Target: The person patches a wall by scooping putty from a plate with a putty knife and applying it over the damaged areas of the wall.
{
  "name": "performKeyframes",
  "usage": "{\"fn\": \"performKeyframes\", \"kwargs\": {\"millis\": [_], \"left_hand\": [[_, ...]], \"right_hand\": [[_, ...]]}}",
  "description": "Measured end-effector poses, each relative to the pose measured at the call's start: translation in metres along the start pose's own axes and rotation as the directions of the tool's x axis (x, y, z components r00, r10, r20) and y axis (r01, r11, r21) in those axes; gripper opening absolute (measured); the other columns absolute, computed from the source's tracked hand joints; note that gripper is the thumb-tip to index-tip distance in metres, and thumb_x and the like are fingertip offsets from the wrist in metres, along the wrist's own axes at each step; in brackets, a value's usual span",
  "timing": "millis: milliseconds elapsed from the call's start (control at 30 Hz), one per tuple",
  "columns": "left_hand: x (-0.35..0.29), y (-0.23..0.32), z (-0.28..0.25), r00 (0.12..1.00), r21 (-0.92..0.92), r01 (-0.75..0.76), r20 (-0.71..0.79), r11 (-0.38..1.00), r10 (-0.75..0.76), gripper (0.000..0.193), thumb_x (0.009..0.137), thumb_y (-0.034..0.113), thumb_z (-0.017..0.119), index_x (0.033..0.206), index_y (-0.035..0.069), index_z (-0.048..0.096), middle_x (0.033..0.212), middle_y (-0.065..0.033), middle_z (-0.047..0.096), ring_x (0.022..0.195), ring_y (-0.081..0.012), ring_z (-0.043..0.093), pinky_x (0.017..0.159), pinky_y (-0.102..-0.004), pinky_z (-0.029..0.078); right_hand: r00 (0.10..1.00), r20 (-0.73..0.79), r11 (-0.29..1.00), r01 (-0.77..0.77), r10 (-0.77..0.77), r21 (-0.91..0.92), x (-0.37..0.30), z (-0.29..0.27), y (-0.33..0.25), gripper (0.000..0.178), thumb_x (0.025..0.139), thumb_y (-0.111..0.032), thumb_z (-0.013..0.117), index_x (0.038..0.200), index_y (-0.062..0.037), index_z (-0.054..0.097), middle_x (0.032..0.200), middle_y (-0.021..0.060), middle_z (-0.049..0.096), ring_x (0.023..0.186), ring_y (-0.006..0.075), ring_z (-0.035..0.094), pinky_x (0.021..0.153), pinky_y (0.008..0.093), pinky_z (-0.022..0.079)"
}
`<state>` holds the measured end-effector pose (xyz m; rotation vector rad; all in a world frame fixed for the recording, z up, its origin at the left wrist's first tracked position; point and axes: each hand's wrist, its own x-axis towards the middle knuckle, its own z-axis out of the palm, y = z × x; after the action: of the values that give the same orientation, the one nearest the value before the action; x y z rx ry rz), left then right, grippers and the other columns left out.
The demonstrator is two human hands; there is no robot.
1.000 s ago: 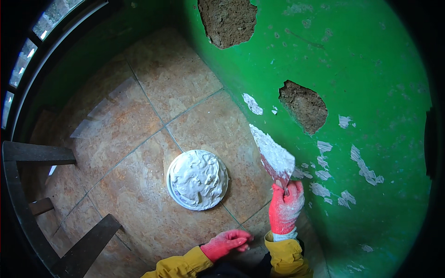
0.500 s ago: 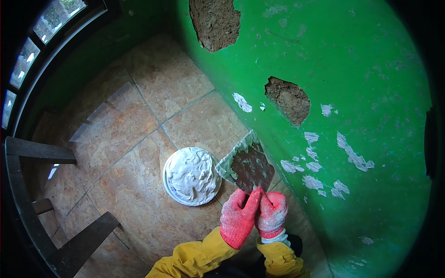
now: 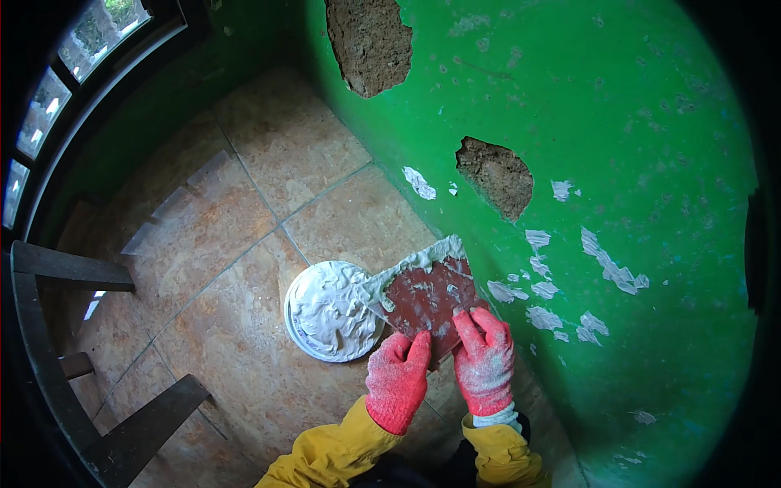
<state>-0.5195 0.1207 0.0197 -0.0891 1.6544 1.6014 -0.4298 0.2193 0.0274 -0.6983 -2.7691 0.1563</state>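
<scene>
A thin, flat reddish-brown putty spreader point(image 3: 427, 297) is held between my two gloved hands, with white putty smeared thickly along its far edge. My left hand point(image 3: 399, 378), in a red and whitish glove, pinches its near left edge. Fingers and thumb of my right hand point(image 3: 486, 366) are closed on its near right side. Just left of the spreader stands a round white tub point(image 3: 303, 348) heaped with white putty point(image 3: 333, 307). The spreader's far left corner overlaps the tub's right side in view; whether they touch I cannot tell.
A green wall point(image 3: 651, 203) runs along the right, with white putty patches point(image 3: 610, 264) and two brown holes point(image 3: 496, 175), point(image 3: 370, 49) in its surface. Brown tiles point(image 3: 244, 301) cover the floor. At left are dark wooden furniture legs point(image 3: 146, 427) and a window point(image 3: 41, 110).
My hands have moved apart along the spreader, the right one up its right side. The spreader has turned and shows more of its reddish face. The view has shifted slightly.
</scene>
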Motion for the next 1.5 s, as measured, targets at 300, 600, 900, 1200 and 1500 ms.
{"fn": "performKeyframes", "kwargs": {"millis": [300, 600, 900, 1200, 1500], "left_hand": [[0.014, -0.017, 0.014, 0.956, -0.414, 0.203, 0.280, 0.887, -0.088, 0.017, 0.089, 0.012, 0.050, 0.077, 0.000, 0.045, 0.074, -0.0073, 0.054, 0.059, -0.0141, 0.056, 0.058, -0.0289, 0.047], [0.026, -0.056, 0.023, 0.773, -0.289, 0.496, 0.577, 0.819, -0.264, 0.043, 0.091, 0.030, 0.047, 0.124, 0.003, 0.041, 0.108, -0.0079, 0.053, 0.085, -0.0156, 0.056, 0.079, -0.0307, 0.048], [-0.008, -0.120, -0.042, 0.283, -0.008, 0.756, 0.906, 0.655, -0.315, 0.046, 0.091, 0.034, 0.045, 0.123, 0.001, 0.044, 0.110, -0.0068, 0.054, 0.089, -0.0156, 0.057, 0.081, -0.0298, 0.047], [-0.029, -0.124, -0.101, 0.138, -0.008, 0.905, 0.951, 0.425, -0.277, 0.045, 0.094, 0.032, 0.038, 0.121, -0.002, 0.045, 0.109, -0.0088, 0.056, 0.087, -0.0164, 0.058, 0.081, -0.0297, 0.046], [-0.018, -0.077, -0.017, 0.839, -0.058, 0.199, 0.526, 0.978, -0.139, 0.040, 0.085, 0.027, 0.059, 0.115, 0.001, 0.051, 0.091, -0.0052, 0.059, 0.070, -0.0094, 0.055, 0.065, -0.0243, 0.045]], "right_hand": [[0.664, 0.448, -0.075, -0.511, 0.598, 0.856, -0.006, 0.009, -0.003, 0.023, 0.084, -0.006, 0.055, 0.106, 0.0004, 0.053, 0.091, 0.0068, 0.059, 0.081, 0.0099, 0.054, 0.064, 0.0243, 0.047], [0.790, 0.138, 0.644, -0.576, 0.598, 0.504, 0.023, -0.014, 0.020, 0.017, 0.082, -0.009, 0.054, 0.095, 0.0012, 0.055, 0.081, 0.0177, 0.060, 0.068, 0.0308, 0.058, 0.061, 0.0374, 0.044], [0.918, -0.007, 0.918, -0.396, 0.396, -0.023, 0.053, -0.023, 0.041, 0.019, 0.084, -0.017, 0.052, 0.084, 0.0014, 0.049, 0.077, 0.0222, 0.054, 0.072, 0.0405, 0.052, 0.060, 0.0448, 0.040], [0.897, 0.026, 0.892, -0.442, 0.442, 0.099, 0.050, -0.011, 0.048, 0.027, 0.086, -0.020, 0.050, 0.100, 0.0035, 0.049, 0.080, 0.0191, 0.057, 0.069, 0.0333, 0.055, 0.062, 0.0406, 0.044], [0.624, 0.455, -0.188, -0.446, 0.635, 0.875, 0.021, 0.016, -0.004, 0.042, 0.089, -0.006, 0.039, 0.130, -0.0041, 0.036, 0.119, 0.0074, 0.048, 0.101, 0.0163, 0.050, 0.085, 0.0314, 0.043]]}}
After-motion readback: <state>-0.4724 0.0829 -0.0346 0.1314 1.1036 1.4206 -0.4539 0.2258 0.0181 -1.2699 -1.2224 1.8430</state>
